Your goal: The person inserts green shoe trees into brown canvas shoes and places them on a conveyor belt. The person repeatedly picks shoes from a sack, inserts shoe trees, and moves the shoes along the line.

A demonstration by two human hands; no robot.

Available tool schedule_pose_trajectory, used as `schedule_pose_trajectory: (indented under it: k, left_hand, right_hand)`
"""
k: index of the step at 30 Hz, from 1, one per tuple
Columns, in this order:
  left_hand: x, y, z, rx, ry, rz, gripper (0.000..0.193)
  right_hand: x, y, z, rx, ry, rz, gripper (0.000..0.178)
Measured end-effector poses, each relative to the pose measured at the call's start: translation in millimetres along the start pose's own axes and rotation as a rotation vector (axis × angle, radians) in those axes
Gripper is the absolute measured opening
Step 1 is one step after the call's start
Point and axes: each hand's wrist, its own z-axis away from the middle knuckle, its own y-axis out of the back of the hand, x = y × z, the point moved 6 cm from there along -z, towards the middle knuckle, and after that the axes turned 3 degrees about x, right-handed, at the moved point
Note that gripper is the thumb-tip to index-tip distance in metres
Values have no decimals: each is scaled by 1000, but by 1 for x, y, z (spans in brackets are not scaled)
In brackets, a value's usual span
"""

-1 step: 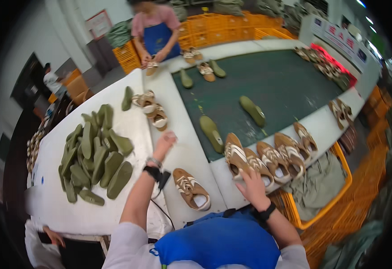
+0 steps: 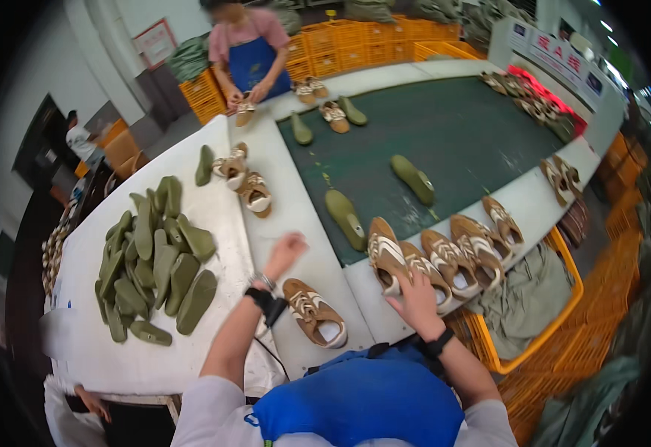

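Observation:
My left hand [image 2: 286,253] hovers open over the white table, just beyond a brown-and-white shoe [image 2: 314,313] that lies alone in front of me. It holds nothing. My right hand [image 2: 413,296] lies with spread fingers on the heel of a brown shoe [image 2: 417,267]. That shoe is second in a row of several shoes [image 2: 459,257] on the white ledge. A black band sits on each wrist. A blue apron [image 2: 362,402] covers my chest.
A heap of olive-green insoles [image 2: 154,261] lies on the table at left. A dark green belt [image 2: 444,141] carries insoles and shoes. Across it a person in a blue apron [image 2: 254,63] handles a shoe. Orange crates [image 2: 564,313] stand at right.
My left hand has drawn back a little toward the single shoe. My right hand stays on the same shoe in the row.

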Motion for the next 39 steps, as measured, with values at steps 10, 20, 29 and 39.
schedule_pose_trajectory:
  k: [10, 20, 29, 39]
  left_hand:
    - [46, -89, 129, -357, -22, -87, 45]
    - [96, -123, 142, -541, -265, 52, 53]
    - [7, -28, 161, -82, -24, -425, 77]
    - [7, -69, 149, -42, 168, -351, 89]
  right_hand:
    - [60, -68, -25, -366, -488, -94, 68]
    - [41, -113, -12, -177, -737, -665, 90]
    - [50, -49, 33, -466, -564, -542, 54]
    - [-72, -53, -25, -625, 174, -280, 49]
